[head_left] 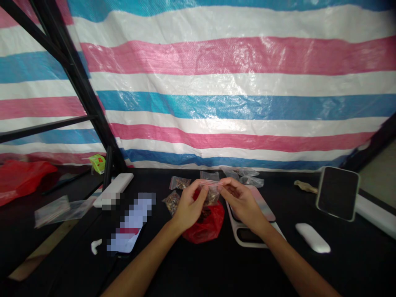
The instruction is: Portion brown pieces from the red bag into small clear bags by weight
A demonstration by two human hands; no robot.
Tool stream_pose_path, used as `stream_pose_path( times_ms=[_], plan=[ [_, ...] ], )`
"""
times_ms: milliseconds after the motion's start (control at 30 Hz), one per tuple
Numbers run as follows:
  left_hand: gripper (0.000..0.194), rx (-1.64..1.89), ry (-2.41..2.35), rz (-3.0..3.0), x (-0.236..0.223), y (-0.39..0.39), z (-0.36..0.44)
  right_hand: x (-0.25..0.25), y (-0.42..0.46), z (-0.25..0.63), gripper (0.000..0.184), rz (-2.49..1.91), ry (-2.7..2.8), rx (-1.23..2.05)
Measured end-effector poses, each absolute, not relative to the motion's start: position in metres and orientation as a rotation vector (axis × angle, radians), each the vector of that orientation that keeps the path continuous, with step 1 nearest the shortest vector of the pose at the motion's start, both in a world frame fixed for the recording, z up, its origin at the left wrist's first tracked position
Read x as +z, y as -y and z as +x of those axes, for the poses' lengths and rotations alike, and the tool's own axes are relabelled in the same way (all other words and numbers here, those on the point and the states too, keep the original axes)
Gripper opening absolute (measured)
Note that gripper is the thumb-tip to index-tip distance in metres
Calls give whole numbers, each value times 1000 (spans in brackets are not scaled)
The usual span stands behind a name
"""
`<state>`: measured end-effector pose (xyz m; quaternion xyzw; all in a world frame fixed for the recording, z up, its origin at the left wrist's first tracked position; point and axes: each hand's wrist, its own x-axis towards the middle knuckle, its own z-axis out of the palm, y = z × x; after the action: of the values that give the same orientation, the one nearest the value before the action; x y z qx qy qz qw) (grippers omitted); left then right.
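Note:
Between my two hands hangs a small clear zip bag [212, 196] with brownish bits in its lower part. My left hand [192, 204] pinches the left end of its pink-edged top, thumb against fingers. At the right end, my right hand [240, 199] grips the same edge. Below the bag lies a red plastic bag [206, 233] with dark bits showing in its opening. Two filled zip bags, one farther back [180, 183] and one nearer [172, 202], rest left of my left hand. Under my right forearm is a kitchen scale [253, 239], partly hidden.
Several clear bags [252, 180] lie behind the scale. At right are a propped dark-screened device [338, 194] and a white rounded case [313, 238]. To the left are a phone [131, 225], a white earbud [95, 246], a white box [119, 185] and flat clear bags [63, 211].

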<state>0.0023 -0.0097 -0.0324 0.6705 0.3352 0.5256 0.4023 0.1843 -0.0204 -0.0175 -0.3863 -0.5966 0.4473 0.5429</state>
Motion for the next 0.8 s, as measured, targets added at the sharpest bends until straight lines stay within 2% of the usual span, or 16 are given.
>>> stream_pose_path(
  times_ms=[300,800],
  plan=[
    [35,1339,-863,1650,-34,12,6,-15,23,183,35,-969,1474,857],
    [29,1419,-879,1661,-32,13,7,-20,27,176,22,-1017,1544,601]
  ],
)
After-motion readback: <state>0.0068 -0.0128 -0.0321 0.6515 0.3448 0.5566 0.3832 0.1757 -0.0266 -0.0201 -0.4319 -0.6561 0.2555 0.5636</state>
